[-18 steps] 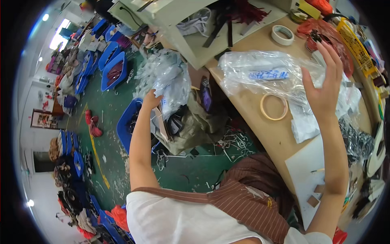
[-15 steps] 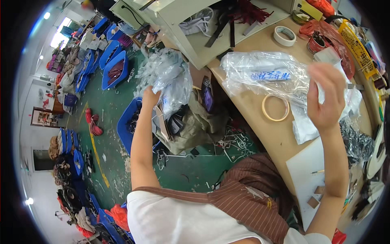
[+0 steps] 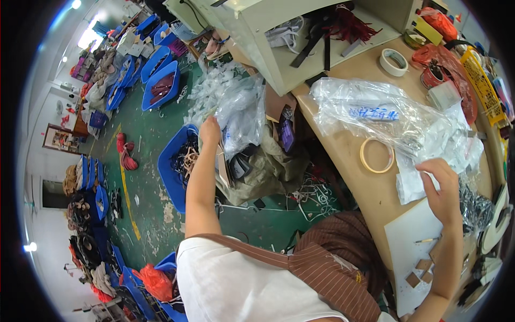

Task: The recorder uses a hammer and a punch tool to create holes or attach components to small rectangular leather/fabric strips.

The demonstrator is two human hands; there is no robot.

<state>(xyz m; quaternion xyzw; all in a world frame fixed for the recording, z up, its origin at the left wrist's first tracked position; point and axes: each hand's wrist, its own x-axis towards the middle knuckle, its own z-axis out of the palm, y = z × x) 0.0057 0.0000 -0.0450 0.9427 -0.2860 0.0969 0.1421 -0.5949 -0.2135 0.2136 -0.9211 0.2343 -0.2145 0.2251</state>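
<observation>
My left hand (image 3: 210, 132) reaches out to the left, fingers closed at the edge of a heap of clear plastic bags (image 3: 241, 110). It grips a plastic bag there, though the fingertips are partly hidden. On the tan worktable (image 3: 343, 155), my right hand (image 3: 443, 189) is over the lower end of clear plastic packaging (image 3: 370, 112) with blue marking. Its thumb and forefinger are apart beside a white sheet (image 3: 406, 185), and I make out nothing in them. A roll of tan tape (image 3: 376, 155) lies left of this hand.
Below the plastic heap are an olive cloth sack (image 3: 268, 174) and a blue bin (image 3: 170, 172) of straps. A pale metal cabinet (image 3: 273, 70) stands at the table's far end, near a white tape roll (image 3: 393, 62). A white board (image 3: 405, 236) carries small brown squares.
My right hand has come down from above the packaging toward its lower end. My left hand stays by the plastic heap. The whole view has shifted slightly.
</observation>
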